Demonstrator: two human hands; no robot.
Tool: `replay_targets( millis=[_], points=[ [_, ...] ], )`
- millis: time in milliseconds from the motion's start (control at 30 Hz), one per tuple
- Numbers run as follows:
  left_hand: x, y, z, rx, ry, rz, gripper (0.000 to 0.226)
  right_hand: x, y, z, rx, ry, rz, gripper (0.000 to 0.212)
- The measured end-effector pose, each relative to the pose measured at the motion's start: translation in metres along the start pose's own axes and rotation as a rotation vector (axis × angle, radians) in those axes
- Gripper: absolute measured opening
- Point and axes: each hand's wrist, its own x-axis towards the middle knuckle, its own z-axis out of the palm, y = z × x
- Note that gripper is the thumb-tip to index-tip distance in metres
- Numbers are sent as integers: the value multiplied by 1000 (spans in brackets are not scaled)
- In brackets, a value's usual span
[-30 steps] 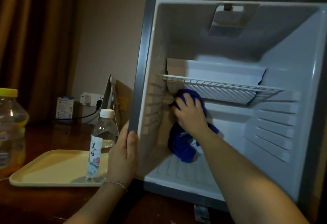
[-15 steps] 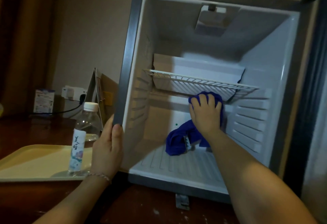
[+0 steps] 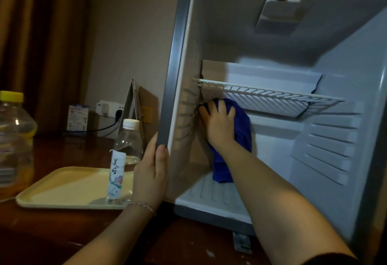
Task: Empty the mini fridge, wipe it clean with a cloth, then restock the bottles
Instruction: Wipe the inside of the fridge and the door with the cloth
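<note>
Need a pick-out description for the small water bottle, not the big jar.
Left of the open mini fridge lies a cream tray. The water bottle stands on its right end, beside the left hand. Slim, white cap, tall white label; the jar has a yellow lid.
</note>
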Motion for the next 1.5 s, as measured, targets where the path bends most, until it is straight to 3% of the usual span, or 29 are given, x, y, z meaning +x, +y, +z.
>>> replay_targets(
  millis=[200, 367, 600, 767, 900, 1133, 1267, 1400, 1500],
  points=[
    [-1, 3, 1, 4, -8, 3, 37, -11, 38, -1, -147, 6, -147, 41],
    [-1, 1, 0, 20, -31, -11, 37, -42, 98, -11, -204, 61, -17, 22],
    [0, -4, 0, -7, -31, -2, 43, -70, 146, -16, -160, 139, 221, 26],
    [0, -6, 2, -14, -25, -15, 47, -64, 140, -13, -206, 175, 255, 25],
    [1, -6, 2, -30, -27, -16, 48, -53, 123, -9, -217, 208, 131, 24],
    [0, -4, 3, -31, -29, -6, 47, -16, 38, 2, -141, 115, -6, 26],
    [2, -8, 2, -31, -23, -1, 47, 0, 0, 10, 23, 101, 31, 31],
    [1, -9, 3, -36, -34, -1, 47, -6, 26, 4, -123, 44, -102, 37],
    [2, -8, 2, -27, -47, 12, 46, -23, 68, -6, -216, 69, -81, 27]
  ],
)
